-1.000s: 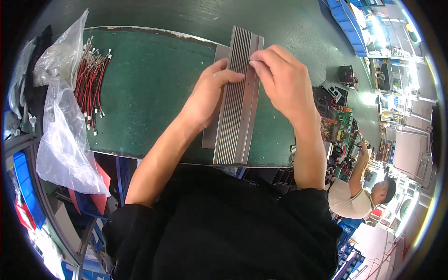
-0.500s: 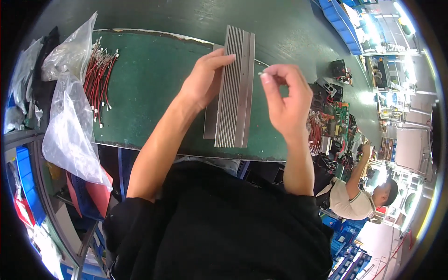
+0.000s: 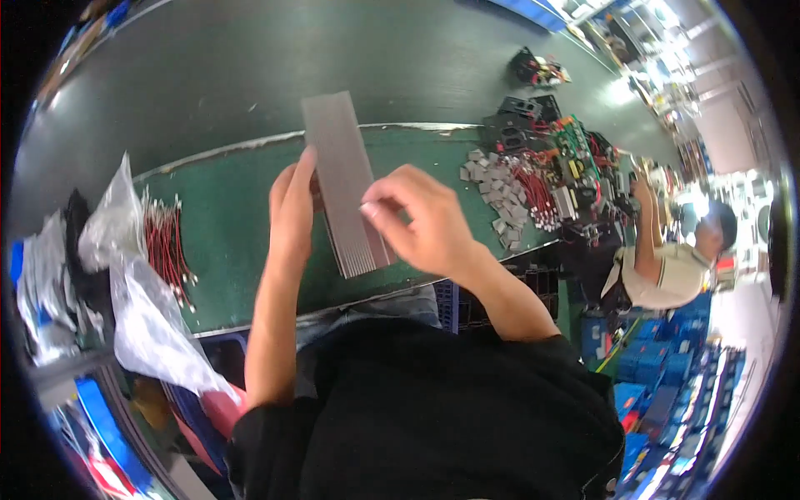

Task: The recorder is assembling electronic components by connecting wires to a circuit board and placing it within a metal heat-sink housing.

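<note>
My left hand [image 3: 292,208] grips the left side of a long grey finned heat sink [image 3: 340,158], which is tilted above the green bench top [image 3: 237,221]. Its fins show at the lower end. Closed in a pinch, my right hand [image 3: 425,223] has thumb and forefinger at the heat sink's right side. Whatever lies between those fingertips is too small and blurred to name. Part of the left fingers is hidden behind the metal.
Left on the bench lie red and black wires [image 3: 167,246] beside a clear plastic bag [image 3: 158,321]. To the right are small grey pieces [image 3: 504,196], more red wires [image 3: 533,187], a green circuit board [image 3: 575,146] and black housings [image 3: 508,129]. A co-worker [image 3: 662,262] works beyond.
The heat sink has moved left and tilted over in my left hand. My right hand came in from beside it to its right side, still pinching. The view has shifted, showing more bench right.
</note>
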`<state>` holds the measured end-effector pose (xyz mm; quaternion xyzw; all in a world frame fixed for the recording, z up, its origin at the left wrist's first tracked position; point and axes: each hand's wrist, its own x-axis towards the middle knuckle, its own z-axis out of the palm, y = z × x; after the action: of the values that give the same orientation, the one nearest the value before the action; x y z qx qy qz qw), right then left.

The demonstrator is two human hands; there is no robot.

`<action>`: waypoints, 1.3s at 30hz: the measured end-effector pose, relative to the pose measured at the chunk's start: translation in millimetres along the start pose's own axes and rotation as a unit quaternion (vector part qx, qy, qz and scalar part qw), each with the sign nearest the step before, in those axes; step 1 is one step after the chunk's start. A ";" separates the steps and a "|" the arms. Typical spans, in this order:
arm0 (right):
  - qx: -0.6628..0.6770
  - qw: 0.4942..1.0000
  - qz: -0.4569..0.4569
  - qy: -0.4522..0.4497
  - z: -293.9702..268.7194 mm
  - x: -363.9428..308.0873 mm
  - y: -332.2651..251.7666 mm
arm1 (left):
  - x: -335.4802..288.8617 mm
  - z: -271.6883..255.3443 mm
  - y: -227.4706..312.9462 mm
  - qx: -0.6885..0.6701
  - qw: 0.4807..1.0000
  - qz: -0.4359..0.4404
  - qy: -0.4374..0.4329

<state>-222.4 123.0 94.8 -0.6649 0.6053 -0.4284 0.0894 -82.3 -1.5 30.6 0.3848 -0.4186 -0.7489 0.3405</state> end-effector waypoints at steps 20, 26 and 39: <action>-0.082 0.990 -0.053 0.100 35.1 -61.5 -79.4 | -105.8 -86.5 14.0 0.550 0.765 0.305 0.137; -0.249 0.958 0.082 0.119 43.0 -42.3 -74.0 | -77.2 -103.4 -7.6 0.693 0.620 0.305 0.205; 0.060 0.932 0.355 -0.038 -36.4 -61.7 28.4 | -75.9 -44.7 -6.8 0.581 0.749 0.281 0.150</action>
<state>-261.6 184.9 70.7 -0.4157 0.7715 -0.3780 0.2985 -9.2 48.2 30.9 0.4809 -0.8057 -0.1641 0.3044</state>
